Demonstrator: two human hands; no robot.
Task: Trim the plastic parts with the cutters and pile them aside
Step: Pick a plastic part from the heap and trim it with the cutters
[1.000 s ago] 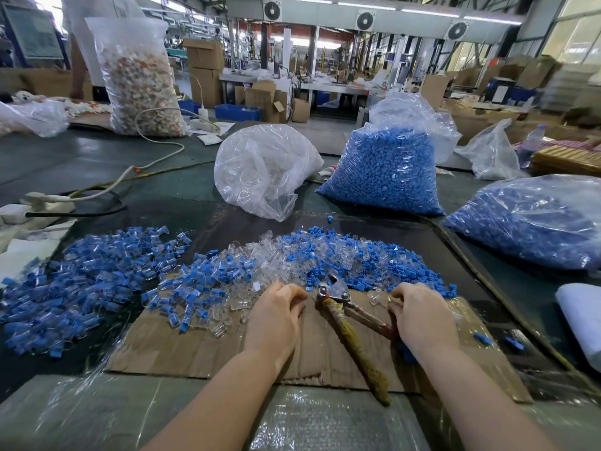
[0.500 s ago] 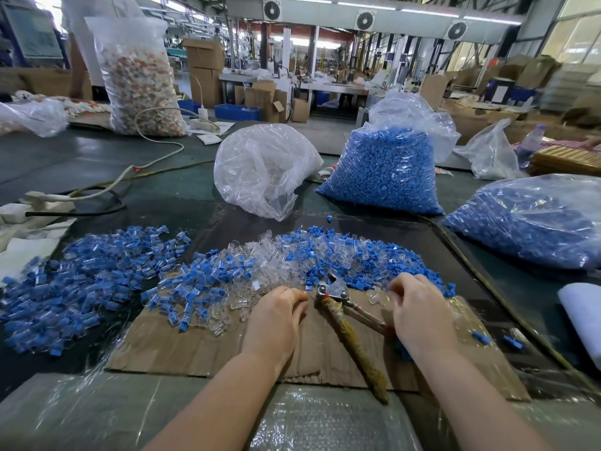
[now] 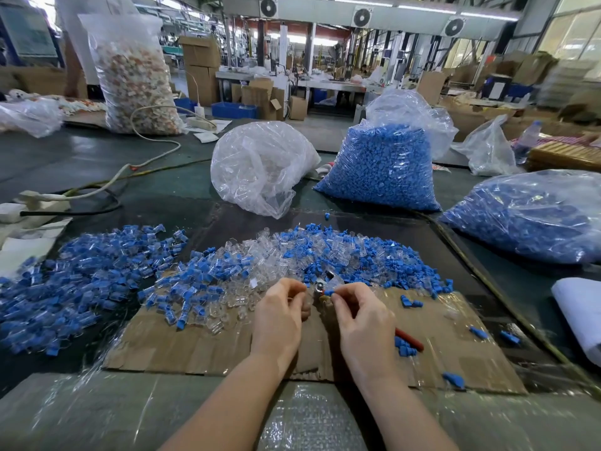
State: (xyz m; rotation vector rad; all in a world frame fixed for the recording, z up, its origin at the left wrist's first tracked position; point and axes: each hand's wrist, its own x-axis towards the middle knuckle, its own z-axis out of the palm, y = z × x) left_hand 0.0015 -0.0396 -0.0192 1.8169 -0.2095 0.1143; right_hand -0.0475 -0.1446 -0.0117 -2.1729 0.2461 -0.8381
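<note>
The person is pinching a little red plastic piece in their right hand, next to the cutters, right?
Not quite. The piece pinched in the right hand is blue, not red, as the head view shows. It is indeed right beside the cutters; the only red there is the cutters' handle.

1. There is one view only, from a wide-angle camera worn on the person's head, looking forward and down over the bench [image 3: 97, 164].
2. It sits close above the work: both forearms rise from the bottom edge, and the left hand [image 3: 279, 315] and right hand [image 3: 364, 320] meet just below centre.
3. Beyond the grip the view runs far across a factory hall, with straight lines bowed near the edges.
</note>
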